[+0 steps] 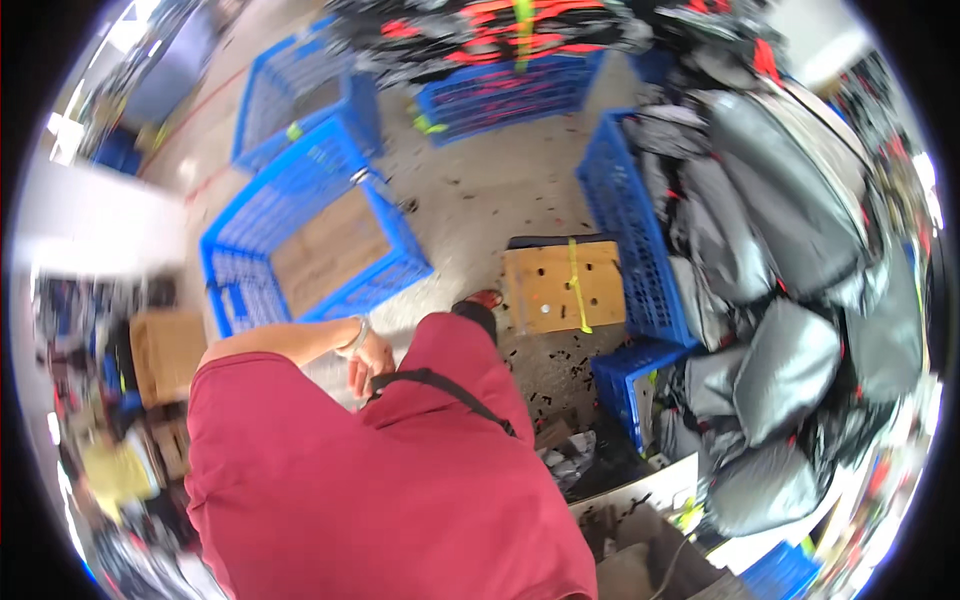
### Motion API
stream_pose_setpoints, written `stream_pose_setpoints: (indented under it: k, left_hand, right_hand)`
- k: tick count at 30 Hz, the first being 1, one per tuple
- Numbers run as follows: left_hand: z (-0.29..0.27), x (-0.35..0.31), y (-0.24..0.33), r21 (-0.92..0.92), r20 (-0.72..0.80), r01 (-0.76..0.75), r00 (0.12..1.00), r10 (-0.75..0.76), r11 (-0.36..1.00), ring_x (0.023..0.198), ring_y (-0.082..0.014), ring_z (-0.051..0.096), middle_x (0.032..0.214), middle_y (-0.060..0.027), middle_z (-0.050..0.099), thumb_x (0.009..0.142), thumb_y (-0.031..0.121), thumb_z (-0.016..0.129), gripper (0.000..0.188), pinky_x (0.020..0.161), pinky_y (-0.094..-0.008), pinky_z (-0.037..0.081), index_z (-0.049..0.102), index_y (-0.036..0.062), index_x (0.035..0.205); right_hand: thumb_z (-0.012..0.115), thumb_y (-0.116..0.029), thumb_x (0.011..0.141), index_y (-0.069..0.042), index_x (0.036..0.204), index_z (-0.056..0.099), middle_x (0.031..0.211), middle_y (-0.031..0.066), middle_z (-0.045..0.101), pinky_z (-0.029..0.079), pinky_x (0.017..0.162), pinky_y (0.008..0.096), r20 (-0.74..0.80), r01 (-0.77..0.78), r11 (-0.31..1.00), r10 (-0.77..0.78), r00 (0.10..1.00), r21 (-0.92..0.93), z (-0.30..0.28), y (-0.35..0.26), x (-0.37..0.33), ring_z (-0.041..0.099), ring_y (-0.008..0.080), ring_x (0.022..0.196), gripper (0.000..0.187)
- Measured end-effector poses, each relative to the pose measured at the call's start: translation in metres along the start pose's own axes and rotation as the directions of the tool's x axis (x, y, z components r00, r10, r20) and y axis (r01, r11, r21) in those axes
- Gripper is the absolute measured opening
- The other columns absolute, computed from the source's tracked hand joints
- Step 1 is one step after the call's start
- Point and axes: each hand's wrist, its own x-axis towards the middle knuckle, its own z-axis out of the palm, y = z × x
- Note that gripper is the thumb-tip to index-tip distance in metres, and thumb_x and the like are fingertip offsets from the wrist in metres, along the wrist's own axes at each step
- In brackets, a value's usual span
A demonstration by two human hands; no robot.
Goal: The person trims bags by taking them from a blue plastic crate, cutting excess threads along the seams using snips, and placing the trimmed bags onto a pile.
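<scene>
My left hand (372, 362) hangs in front of my body, with a light band (355, 336) round its wrist. Its fingers point down, loosely bent and a little apart, and I see nothing held in them. Right beside the fingertips is the end of a black strap (450, 388), which crosses the front of my dark red clothing (370, 500). Whether the fingers touch the strap, I cannot tell. My right hand does not show. Ahead of the left hand, a blue plastic crate (405, 240) stands on the floor with a brown cardboard sheet (330, 245) at its bottom.
Another blue crate (250, 110) stands behind. A yellowish board with holes (535, 285) lies beside a tall blue crate (630, 230). Grey padded pieces (790, 190) pile high on the right. Black scraps (545, 398) litter the floor. A cardboard box (168, 355) stands at left.
</scene>
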Motion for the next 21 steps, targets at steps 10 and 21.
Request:
stream_pose_setpoints:
  k: [10,21]
  left_hand:
    - [0.055,0.042,-0.016,0.291,-0.192,-0.083,0.971,0.143,0.953,0.082,-0.0294,0.068,0.094,-0.0135,0.069,0.072,0.019,0.07,0.028,0.069,-0.0437,0.054,0.068,0.0094,0.098]
    - [-0.061,0.092,0.26,0.836,0.454,-0.456,0.887,-0.082,-0.305,0.099,-0.029,0.063,0.104,-0.0198,0.065,0.072,0.036,0.067,0.042,0.087,-0.0395,0.049,0.066,0.0149,0.109]
  right_hand:
    - [0.064,-0.019,0.076,0.002,0.097,0.058,0.093,0.0156,0.061,0.046,0.076,0.0398,0.001,0.31,0.951,-0.31,0.951,0.024,0.015,-0.058,0.055,0.058,0.0276,0.084,0.031]
    - [0.065,-0.021,0.076,0.006,0.109,0.054,0.103,0.0175,0.06,0.047,0.084,0.0405,-0.249,-0.395,0.907,0.42,0.873,0.143,-0.002,0.049,-0.118,0.057,0.0305,0.093,0.044]
